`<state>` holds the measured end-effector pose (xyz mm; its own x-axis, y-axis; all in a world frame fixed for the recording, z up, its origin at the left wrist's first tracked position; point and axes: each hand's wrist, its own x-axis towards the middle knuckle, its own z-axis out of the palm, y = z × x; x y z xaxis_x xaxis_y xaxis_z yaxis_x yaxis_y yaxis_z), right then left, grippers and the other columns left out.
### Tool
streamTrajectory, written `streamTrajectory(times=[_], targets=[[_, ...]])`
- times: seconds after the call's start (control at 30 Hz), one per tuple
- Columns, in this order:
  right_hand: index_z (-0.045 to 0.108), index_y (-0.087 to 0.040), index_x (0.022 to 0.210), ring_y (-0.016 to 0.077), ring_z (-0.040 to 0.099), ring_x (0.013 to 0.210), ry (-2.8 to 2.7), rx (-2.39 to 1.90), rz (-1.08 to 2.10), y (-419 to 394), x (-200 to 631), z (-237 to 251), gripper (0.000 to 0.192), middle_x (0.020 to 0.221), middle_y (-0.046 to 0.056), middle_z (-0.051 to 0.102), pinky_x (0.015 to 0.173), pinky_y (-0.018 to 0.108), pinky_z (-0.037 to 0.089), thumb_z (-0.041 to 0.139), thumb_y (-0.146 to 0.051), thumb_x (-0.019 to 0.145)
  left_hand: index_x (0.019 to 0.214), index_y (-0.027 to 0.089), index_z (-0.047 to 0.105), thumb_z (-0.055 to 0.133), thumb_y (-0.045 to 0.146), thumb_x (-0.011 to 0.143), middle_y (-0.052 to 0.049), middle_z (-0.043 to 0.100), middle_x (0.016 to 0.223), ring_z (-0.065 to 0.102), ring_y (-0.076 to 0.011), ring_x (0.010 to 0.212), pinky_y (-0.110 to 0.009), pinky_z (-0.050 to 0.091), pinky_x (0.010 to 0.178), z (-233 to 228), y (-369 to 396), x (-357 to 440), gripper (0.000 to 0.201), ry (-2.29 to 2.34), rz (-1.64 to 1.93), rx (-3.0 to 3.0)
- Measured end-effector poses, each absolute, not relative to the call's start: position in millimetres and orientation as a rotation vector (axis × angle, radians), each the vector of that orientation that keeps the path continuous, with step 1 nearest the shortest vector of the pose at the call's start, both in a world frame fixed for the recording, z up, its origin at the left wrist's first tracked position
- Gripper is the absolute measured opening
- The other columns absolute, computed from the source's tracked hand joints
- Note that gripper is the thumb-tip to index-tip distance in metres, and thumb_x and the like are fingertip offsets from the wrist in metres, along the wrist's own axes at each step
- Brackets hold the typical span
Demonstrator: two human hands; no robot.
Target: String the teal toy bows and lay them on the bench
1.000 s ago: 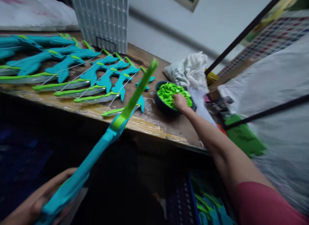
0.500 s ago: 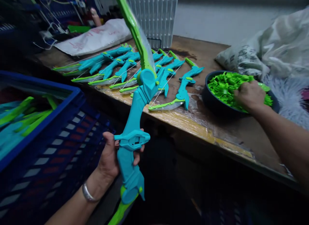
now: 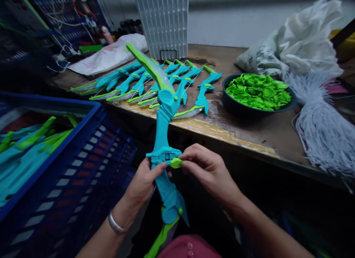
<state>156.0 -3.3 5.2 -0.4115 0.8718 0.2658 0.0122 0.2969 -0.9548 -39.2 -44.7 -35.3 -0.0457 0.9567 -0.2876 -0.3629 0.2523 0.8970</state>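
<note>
My left hand [image 3: 144,180] is wrapped round the grip of a blue and green plastic toy bow [image 3: 163,130], which stands upright in front of me. A rectangular slot shows in the bow's middle piece. Between thumb and fingers, my right hand [image 3: 209,169] pinches a small bright green plastic piece [image 3: 175,162] right beside that slot. Whether the piece touches the bow I cannot tell. On the bench, a dark round basin [image 3: 259,108] is heaped with similar green pieces [image 3: 256,90].
Several strung toy bows [image 3: 206,90] lie in a row on the bench [image 3: 222,58]. To my left stands a blue crate [image 3: 91,139] with more bow parts. A bundle of white strings [image 3: 318,128] hangs over the bench edge, near white sacks [image 3: 302,36].
My right hand has left the basin and come to the bow's middle with a green piece. The bow has become more upright, and the view has shifted.
</note>
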Motion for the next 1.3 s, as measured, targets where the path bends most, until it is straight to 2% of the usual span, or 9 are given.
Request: streamTrajectory(times=[0.17,0.33,0.6,0.7,0.77,0.87,0.97,1.17,1.3], targets=[[0.074,-0.022,0.095,0.0138,0.063,0.08,-1.718,-0.834,1.07,-15.1,149.7,2.5,0.012,0.087,0.002,0.063,0.07,0.026,0.051,0.064,-0.015,0.094,0.119,0.023,0.066,0.076,0.035,0.088,-0.003,0.072,0.102,0.065,-0.015,0.08,-0.025,0.056,0.074,-41.1,-61.3,-29.5,0.035,1.113,1.264,0.858],[0.074,-0.022,0.098,0.014,0.062,0.079,-1.804,-0.877,0.935,-27.5,156.3,1.6,0.014,0.088,0.002,0.062,0.069,0.027,0.051,0.062,-0.014,0.096,0.121,0.021,0.064,0.074,0.037,0.089,-0.005,0.071,0.107,0.067,-0.0186,0.086,-0.027,0.058,0.075,-41.7,-72.5,-22.8,0.037,1.111,1.252,0.85],[0.07,-0.022,0.102,0.0139,0.061,0.079,-1.909,-0.982,0.756,-43.6,154.3,0.8,0.014,0.091,0.003,0.06,0.067,0.027,0.05,0.059,-0.014,0.099,0.112,0.02,0.062,0.077,0.043,0.085,-0.001,0.07,0.089,0.066,-0.014,0.065,-0.024,0.055,0.062,-33.3,-77.5,-15.9,0.039,1.214,1.201,0.952],[0.068,-0.023,0.097,0.0182,0.063,0.091,-1.95,-1.02,0.709,-42.2,153.8,3.2,0.014,0.104,0.006,0.06,0.076,0.032,0.053,0.058,-0.014,0.098,0.105,0.018,0.063,0.076,0.044,0.086,-0.001,0.069,0.082,0.063,-0.0135,0.063,-0.024,0.052,0.061,-28.9,-77.0,-10.7,0.035,1.321,1.206,1.008],[0.065,-0.024,0.106,0.0228,0.061,0.11,-1.934,-1.041,0.722,-39.2,155.3,2.4,0.014,0.121,0.009,0.059,0.09,0.037,0.054,0.06,-0.015,0.096,0.1,0.019,0.062,0.074,0.045,0.087,0.0,0.067,0.076,0.061,-0.0138,0.063,-0.025,0.051,0.062,-25.9,-77.5,-8.2,0.032,1.354,1.213,1.032],[0.052,-0.025,0.134,0.0251,0.058,0.122,-1.893,-1.061,0.936,-35.1,159.7,-2.1,0.043,0.134,0.01,0.058,0.1,0.041,0.052,0.065,-0.024,0.094,0.099,0.02,0.064,0.074,0.044,0.087,0.001,0.066,0.076,0.06,-0.0146,0.065,-0.026,0.05,0.064,-20.6,-79.6,-8.3,0.029,1.373,1.223,1.091],[0.054,-0.023,0.132,0.0218,0.066,0.106,-1.931,-1.025,1.199,-35.9,161.8,-5.6,0.035,0.12,0.008,0.068,0.093,0.037,0.055,0.058,-0.032,0.099,0.103,0.021,0.066,0.074,0.042,0.086,0.0,0.069,0.082,0.062,-0.0152,0.068,-0.025,0.049,0.064,-16.7,-81.7,-11.3,0.028,1.397,1.228,1.183],[0.063,-0.018,0.109,0.0193,0.066,0.083,-1.961,-1.144,1.127,-39.6,155.4,-13.9,0.018,0.094,0.007,0.069,0.071,0.029,0.051,0.055,-0.031,0.1,0.094,0.02,0.065,0.067,0.044,0.091,0.0,0.068,0.079,0.063,-0.0156,0.065,-0.027,0.051,0.063,-32.7,-79.5,-11.9,0.024,1.378,1.226,1.189],[0.064,-0.018,0.097,0.017,0.065,0.074,-1.927,-1.211,1.227,-35.9,155.8,-26.7,0.013,0.084,0.003,0.069,0.065,0.025,0.048,0.058,-0.03,0.099,0.092,0.02,0.065,0.066,0.048,0.091,0.001,0.066,0.077,0.061,-0.0153,0.061,-0.027,0.052,0.059,-46.3,-75.3,-10.4,0.028,1.382,1.152,1.154]])
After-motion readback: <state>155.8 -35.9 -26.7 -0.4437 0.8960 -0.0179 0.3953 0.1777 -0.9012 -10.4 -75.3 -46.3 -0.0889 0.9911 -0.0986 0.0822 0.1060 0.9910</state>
